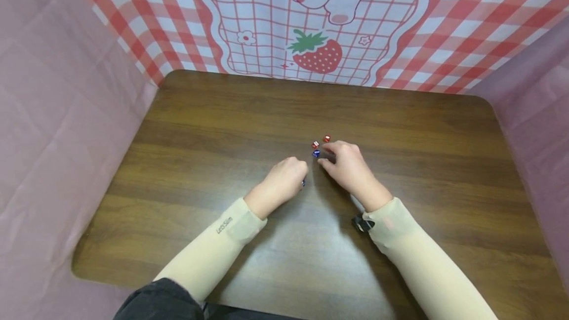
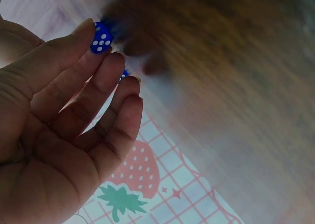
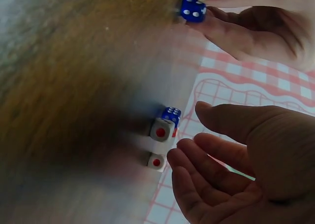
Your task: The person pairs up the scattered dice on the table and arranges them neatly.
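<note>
My left hand (image 1: 284, 177) pinches a blue die (image 2: 102, 38) with white pips between thumb and forefinger, low over the table. Just ahead of it, my right hand (image 1: 351, 167) reaches in from the right. Its thumb and fingers (image 3: 189, 160) are spread apart and hold nothing. Close to these fingertips sit another blue die (image 1: 316, 153), a red-and-white die (image 1: 315, 144) and a second red-and-white die (image 1: 327, 138). In the right wrist view, a white face with a red dot (image 3: 161, 131) overlaps the blue die (image 3: 172, 114), and a similar white face (image 3: 156, 162) stands apart.
The wooden table (image 1: 200, 127) has rounded corners. A red checked cloth (image 1: 178, 14) with strawberries hangs along its far edge, and pink cloth (image 1: 66, 112) hangs at both sides. A dark strap with a device (image 1: 363, 223) sits at the right wrist.
</note>
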Demonstrator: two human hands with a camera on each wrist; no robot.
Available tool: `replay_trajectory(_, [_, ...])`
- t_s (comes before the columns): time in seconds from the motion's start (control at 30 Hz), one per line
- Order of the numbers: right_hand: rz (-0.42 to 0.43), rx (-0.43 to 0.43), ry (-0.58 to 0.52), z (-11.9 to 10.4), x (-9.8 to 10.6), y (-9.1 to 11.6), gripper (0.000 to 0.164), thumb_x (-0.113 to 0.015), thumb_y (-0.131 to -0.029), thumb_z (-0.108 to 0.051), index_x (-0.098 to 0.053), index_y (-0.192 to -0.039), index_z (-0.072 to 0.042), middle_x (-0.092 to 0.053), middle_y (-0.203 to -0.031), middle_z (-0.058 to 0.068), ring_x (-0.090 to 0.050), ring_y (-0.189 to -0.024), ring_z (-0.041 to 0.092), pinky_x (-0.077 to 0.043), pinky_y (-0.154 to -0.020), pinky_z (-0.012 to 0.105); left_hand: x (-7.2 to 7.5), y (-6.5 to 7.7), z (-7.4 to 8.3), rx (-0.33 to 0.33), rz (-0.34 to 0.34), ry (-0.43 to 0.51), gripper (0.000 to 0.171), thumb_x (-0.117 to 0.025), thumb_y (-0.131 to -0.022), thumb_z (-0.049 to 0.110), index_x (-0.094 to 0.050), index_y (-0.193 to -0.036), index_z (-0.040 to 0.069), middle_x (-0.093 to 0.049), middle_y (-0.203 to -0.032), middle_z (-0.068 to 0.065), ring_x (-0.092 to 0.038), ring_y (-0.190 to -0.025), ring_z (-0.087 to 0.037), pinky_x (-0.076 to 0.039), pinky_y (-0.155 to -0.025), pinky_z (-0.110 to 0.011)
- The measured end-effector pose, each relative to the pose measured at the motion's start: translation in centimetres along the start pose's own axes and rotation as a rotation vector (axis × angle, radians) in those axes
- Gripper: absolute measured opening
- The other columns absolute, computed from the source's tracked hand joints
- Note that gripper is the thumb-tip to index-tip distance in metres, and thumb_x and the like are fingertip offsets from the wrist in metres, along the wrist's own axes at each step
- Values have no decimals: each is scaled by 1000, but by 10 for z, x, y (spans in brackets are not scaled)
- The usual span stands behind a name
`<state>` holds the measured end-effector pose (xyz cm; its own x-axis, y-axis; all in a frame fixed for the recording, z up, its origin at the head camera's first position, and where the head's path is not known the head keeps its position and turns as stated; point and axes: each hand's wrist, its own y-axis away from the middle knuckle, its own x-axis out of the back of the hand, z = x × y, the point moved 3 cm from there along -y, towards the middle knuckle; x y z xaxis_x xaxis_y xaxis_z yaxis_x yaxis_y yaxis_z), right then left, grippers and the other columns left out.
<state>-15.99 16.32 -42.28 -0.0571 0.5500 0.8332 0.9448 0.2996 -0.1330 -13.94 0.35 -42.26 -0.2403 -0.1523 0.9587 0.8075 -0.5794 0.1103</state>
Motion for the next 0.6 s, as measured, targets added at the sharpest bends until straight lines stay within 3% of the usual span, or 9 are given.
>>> replay_trajectory(0.23, [9,4,58,-2,-12,-11,16,-78,-83,-4,-74,-96,3,-70,-95,18,-66,-90,36,-51,-84,49,1,0,1,3,-4,-6,14,-72,-83,-1,-69,-74,9,-70,-84,-11,-68,-79,-28,-56,-67,-43])
replay_trajectory(0.6, [-10,-24,111,-4,-19,-22,13,-76,-85,-4,-73,-95,3,-70,-93,17,-66,-89,36,-51,-84,49,-1,0,0,11,-15,4,17,-67,-86,-5,-71,-77,9,-69,-84,-10,-68,-80,-27,-57,-66,-42])
